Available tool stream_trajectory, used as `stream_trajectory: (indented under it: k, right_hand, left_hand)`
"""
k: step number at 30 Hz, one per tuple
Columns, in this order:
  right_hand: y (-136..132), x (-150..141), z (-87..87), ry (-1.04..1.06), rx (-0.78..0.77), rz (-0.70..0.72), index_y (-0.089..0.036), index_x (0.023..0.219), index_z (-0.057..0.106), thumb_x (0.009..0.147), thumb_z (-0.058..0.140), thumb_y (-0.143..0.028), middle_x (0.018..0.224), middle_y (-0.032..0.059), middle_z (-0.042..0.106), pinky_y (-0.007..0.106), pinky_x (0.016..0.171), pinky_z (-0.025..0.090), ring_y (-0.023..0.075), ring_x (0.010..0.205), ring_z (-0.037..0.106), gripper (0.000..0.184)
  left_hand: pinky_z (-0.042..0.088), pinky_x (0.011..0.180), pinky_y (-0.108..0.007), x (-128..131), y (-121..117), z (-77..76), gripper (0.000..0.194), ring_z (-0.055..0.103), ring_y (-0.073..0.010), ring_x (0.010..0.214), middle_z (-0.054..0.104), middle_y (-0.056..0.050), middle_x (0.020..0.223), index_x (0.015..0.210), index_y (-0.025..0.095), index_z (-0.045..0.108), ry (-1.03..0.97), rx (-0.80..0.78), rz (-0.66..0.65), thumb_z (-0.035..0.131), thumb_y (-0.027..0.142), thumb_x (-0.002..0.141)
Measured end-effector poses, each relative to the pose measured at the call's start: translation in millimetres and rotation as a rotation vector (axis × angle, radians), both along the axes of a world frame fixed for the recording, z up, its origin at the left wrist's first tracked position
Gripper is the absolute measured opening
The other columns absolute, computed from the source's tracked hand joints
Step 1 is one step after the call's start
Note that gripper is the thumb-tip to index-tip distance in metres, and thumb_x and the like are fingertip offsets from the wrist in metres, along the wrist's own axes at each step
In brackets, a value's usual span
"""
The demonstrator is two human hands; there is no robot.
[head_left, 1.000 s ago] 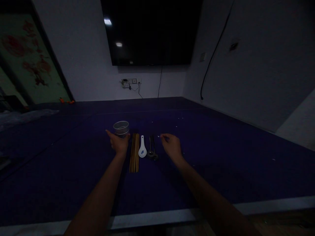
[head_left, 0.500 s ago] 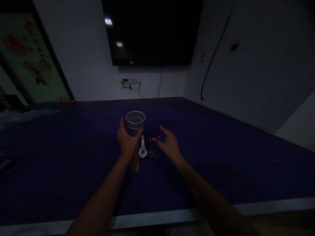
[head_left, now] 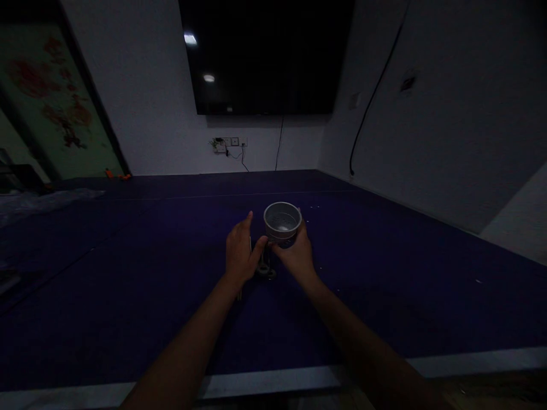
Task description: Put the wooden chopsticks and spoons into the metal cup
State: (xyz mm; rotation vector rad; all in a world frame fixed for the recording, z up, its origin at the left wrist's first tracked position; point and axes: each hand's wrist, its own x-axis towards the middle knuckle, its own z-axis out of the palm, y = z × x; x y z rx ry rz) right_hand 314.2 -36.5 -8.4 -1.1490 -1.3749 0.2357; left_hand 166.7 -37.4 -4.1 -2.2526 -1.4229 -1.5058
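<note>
A round grey cutlery holder [head_left: 282,232] is off the purple surface, its open rim facing up towards me. My right hand [head_left: 299,253] is closed around its right side and front, thumb near the lower front. Just left of the holder is my left hand [head_left: 243,250], fingers upright and apart, thumb tip close to the holder's lower edge; whether it touches, I cannot tell. Below, between the hands, lie metal spoons [head_left: 265,272]. Thin chopsticks [head_left: 239,295] poke out beneath my left wrist, mostly hidden. The white spoon is almost wholly covered by my left hand.
The wide purple tabletop [head_left: 384,273] has a pale front edge [head_left: 273,380] and small white specks. Crumpled clear plastic [head_left: 51,202] lies far left. Behind are a wall-mounted television [head_left: 269,57], sockets with cables [head_left: 228,143], and a hanging black cable [head_left: 370,105] at right.
The cutlery holder has moved right, from the left hand into the right hand. My left hand has let go and shifted right, now covering the white spoon and most of the chopsticks.
</note>
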Motion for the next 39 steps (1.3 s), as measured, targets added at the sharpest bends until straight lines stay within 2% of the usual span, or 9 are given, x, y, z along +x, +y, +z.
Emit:
stream_trajectory:
  k: [2, 5, 8, 11, 18, 22, 30, 36, 39]
  right_hand:
    - [3.9, 7.4, -3.9, 0.037, -0.028, -0.104, -0.019, 0.137, 0.030, 0.054, 0.072, -0.025, 0.134, 0.0135, 0.046, 0.038, 0.100, 0.036, 0.0255, 0.121, 0.045, 0.093]
    - [10.2, 18.5, -11.7, 0.105, -0.128, -0.172, -0.018, 0.131, 0.036, 0.052, 0.072, -0.025, 0.121, 0.0122, 0.056, 0.037, 0.092, 0.042, 0.0255, 0.110, 0.054, 0.087]
    - [15.9, 25.3, -18.8, 0.140, -0.180, -0.210, -0.018, 0.127, 0.039, 0.048, 0.074, -0.025, 0.116, 0.0118, 0.059, 0.036, 0.087, 0.045, 0.0253, 0.103, 0.057, 0.087]
    - [20.0, 28.8, -23.3, 0.138, -0.153, -0.236, -0.018, 0.126, 0.039, 0.048, 0.074, -0.025, 0.113, 0.0111, 0.060, 0.035, 0.085, 0.045, 0.0245, 0.101, 0.058, 0.086]
    - [23.9, 34.8, -27.2, 0.131, -0.153, -0.245, -0.017, 0.128, 0.037, 0.047, 0.074, -0.025, 0.115, 0.0124, 0.059, 0.036, 0.085, 0.045, 0.0251, 0.102, 0.058, 0.090]
    - [27.8, 37.4, -31.4, 0.138, -0.190, -0.249, -0.016, 0.126, 0.038, 0.044, 0.075, -0.024, 0.114, 0.0135, 0.060, 0.035, 0.085, 0.045, 0.0256, 0.102, 0.058, 0.091]
    - [31.6, 38.4, -36.3, 0.115, -0.186, -0.253, -0.019, 0.118, 0.044, 0.044, 0.075, -0.026, 0.107, 0.0098, 0.063, 0.034, 0.079, 0.048, 0.0246, 0.095, 0.061, 0.081]
    - [31.7, 36.6, -37.1, 0.093, -0.200, -0.244, -0.019, 0.123, 0.041, 0.042, 0.077, -0.026, 0.112, 0.0125, 0.061, 0.036, 0.083, 0.046, 0.0264, 0.101, 0.059, 0.090]
    - [32.9, 36.2, -38.4, 0.100, -0.177, -0.211, -0.019, 0.133, 0.031, 0.044, 0.077, -0.028, 0.120, 0.0133, 0.056, 0.037, 0.089, 0.044, 0.0265, 0.108, 0.055, 0.101]
  left_hand:
    - [0.038, 0.095, -0.041, -4.4, 2.4, -0.2, 0.048, 0.048, -0.0239, 0.114, 0.056, -0.012, 0.122, 0.131, 0.017, 0.041, 0.021, -0.023, 0.148, 0.036, 0.041, 0.090]
    - [0.040, 0.089, -0.039, -12.6, 7.8, -2.2, 0.036, 0.052, -0.0245, 0.106, 0.062, -0.011, 0.110, 0.114, 0.018, 0.056, 0.061, -0.114, 0.364, 0.037, 0.033, 0.089]
    - [0.042, 0.084, -0.037, -21.8, 13.8, -6.2, 0.028, 0.055, -0.0249, 0.099, 0.064, -0.009, 0.102, 0.100, 0.018, 0.062, 0.115, -0.236, 0.483, 0.041, 0.029, 0.086]
    - [0.043, 0.080, -0.036, -29.8, 19.1, -10.5, 0.026, 0.056, -0.0248, 0.097, 0.065, -0.010, 0.099, 0.096, 0.018, 0.064, 0.147, -0.343, 0.549, 0.043, 0.028, 0.084]
    - [0.042, 0.075, -0.031, -36.6, 25.2, -15.1, 0.023, 0.060, -0.0228, 0.094, 0.068, -0.010, 0.099, 0.090, 0.019, 0.067, 0.120, -0.539, 0.565, 0.047, 0.029, 0.082]
    - [0.041, 0.073, -0.029, -36.5, 24.8, -14.1, 0.025, 0.062, -0.0224, 0.093, 0.069, -0.009, 0.099, 0.091, 0.021, 0.068, 0.126, -0.584, 0.564, 0.048, 0.032, 0.082]
    - [0.042, 0.073, -0.030, -36.6, 25.3, -14.8, 0.028, 0.063, -0.0236, 0.094, 0.070, -0.010, 0.096, 0.094, 0.022, 0.068, 0.143, -0.629, 0.561, 0.046, 0.033, 0.082]
    - [0.043, 0.074, -0.032, -36.6, 25.1, -14.1, 0.027, 0.063, -0.0252, 0.095, 0.070, -0.010, 0.097, 0.093, 0.022, 0.068, 0.162, -0.645, 0.552, 0.046, 0.032, 0.081]
    - [0.042, 0.075, -0.031, -36.3, 24.2, -12.8, 0.025, 0.063, -0.0243, 0.096, 0.070, -0.009, 0.099, 0.093, 0.022, 0.068, 0.163, -0.656, 0.547, 0.048, 0.031, 0.080]
